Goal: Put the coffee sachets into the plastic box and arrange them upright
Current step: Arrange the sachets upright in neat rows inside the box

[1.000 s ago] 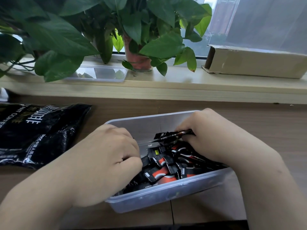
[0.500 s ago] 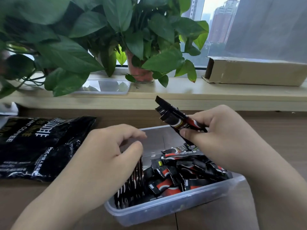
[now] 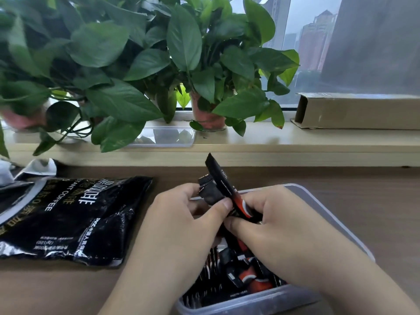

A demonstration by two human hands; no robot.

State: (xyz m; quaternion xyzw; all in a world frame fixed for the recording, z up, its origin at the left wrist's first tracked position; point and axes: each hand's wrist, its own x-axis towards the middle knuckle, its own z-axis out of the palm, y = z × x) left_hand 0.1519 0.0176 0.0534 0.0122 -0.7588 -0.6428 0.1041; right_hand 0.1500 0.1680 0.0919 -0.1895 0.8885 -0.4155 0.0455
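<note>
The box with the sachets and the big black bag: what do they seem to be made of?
Plastic box: translucent frosted plastic, likely; sachets show dimly through its wall.
Black bag: glossy film or foil, probably; it is crinkled, with bright highlights.

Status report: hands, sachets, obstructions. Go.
Left hand and right hand both pinch held sachets above plastic box. Loose sachets jumbled inside, a few upright at its left. No obstruction seen.

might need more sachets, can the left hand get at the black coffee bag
Probably, once freed: the coffee bag lies beside the left hand, nothing between them, but its fingers grip sachets.
</note>
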